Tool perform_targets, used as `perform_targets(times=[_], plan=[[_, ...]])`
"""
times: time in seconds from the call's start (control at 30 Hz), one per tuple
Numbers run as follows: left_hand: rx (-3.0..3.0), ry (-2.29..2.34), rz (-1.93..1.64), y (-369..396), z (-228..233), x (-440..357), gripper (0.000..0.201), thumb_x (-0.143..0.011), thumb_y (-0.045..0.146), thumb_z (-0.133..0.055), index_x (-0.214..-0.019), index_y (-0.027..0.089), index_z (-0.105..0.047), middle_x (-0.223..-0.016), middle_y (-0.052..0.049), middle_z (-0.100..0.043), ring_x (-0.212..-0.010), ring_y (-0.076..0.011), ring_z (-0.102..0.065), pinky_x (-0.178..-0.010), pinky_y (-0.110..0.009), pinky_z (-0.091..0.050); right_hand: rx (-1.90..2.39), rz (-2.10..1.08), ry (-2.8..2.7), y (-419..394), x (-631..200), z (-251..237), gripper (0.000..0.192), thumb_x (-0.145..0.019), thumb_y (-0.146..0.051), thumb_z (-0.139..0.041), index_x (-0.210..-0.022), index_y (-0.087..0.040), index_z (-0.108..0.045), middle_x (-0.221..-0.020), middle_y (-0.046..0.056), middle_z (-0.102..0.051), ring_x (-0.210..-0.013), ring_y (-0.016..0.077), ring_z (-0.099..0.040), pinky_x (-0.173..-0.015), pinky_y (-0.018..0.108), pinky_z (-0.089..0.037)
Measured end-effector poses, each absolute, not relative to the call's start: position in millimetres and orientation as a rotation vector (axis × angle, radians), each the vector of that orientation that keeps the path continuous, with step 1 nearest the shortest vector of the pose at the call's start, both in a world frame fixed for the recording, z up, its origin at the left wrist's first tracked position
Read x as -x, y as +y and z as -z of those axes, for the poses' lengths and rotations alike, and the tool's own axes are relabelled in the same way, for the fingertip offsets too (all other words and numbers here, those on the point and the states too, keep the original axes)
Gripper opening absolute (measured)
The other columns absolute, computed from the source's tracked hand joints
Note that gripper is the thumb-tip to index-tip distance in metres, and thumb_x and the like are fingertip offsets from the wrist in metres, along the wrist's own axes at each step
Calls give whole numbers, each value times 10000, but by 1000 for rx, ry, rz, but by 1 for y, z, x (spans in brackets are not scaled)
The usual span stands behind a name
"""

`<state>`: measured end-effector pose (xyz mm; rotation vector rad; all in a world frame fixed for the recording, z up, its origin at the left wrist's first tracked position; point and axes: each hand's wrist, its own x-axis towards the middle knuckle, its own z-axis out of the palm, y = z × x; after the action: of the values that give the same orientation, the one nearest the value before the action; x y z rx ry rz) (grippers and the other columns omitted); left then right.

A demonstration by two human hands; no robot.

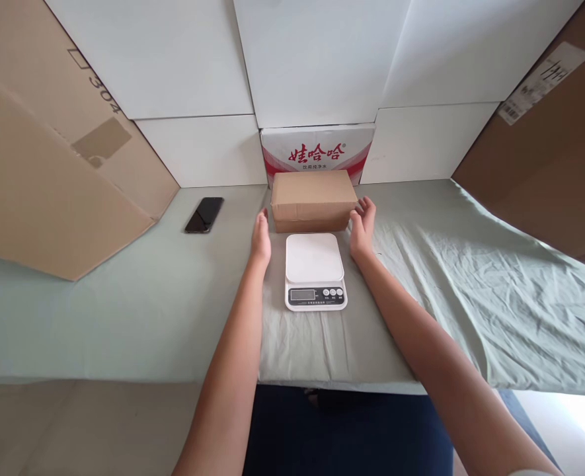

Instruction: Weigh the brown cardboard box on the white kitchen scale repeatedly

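The brown oblong cardboard box (314, 198) seems stiff, probably light; its ends suit holding. Left hand (261, 239) and right hand (363, 229) flank it, unclosed.

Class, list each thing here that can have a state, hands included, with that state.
Cardboard box, closed
Kitchen scale, lying flat, no digits readable
Phone, lying flat, screen dark
Cloth, spread, wrinkled at right
Left hand, open, beside box
Right hand, open, contact with box unclear
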<state>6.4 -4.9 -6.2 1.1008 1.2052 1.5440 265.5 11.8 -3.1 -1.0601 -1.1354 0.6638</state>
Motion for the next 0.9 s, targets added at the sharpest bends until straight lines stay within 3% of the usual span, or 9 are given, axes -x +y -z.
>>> perform_targets(times=[0.3, 0.53, 0.9], plan=[[-938, 1263, -1616, -5, -4, 6, 666, -1045, 590, -286, -1597, 228, -373, -1714, -99, -303, -1593, -188, -270, -1288, -346, -248, 1184, -602, -865, 25, -301, 15, 360, -894, -443, -519, -1227, -306, -510, -1375, 55, -561, -1336, 228, -547, -1159, 505, -424], [-952, 1268, -1594, -6, -6, -4, 617, -1082, 432, -217, -1609, 134, -334, -1712, -115, -289, -1585, -166, -289, -1288, -315, -244, 1203, -646, -887, 25, -295, 14, 329, -891, -445, -515, -1185, -301, -539, -1309, 49, -605, -1208, 210, -612, -1063, 453, -489], [-964, 1269, -1574, -8, -7, -6, 615, -1076, 475, -237, -1602, 185, -370, -1701, -88, -320, -1579, -172, -305, -1284, -317, -258, 1213, -698, -912, 26, -293, 12, 299, -897, -459, -501, -1138, -292, -561, -1226, 45, -626, -1139, 207, -629, -1032, 450, -511]])
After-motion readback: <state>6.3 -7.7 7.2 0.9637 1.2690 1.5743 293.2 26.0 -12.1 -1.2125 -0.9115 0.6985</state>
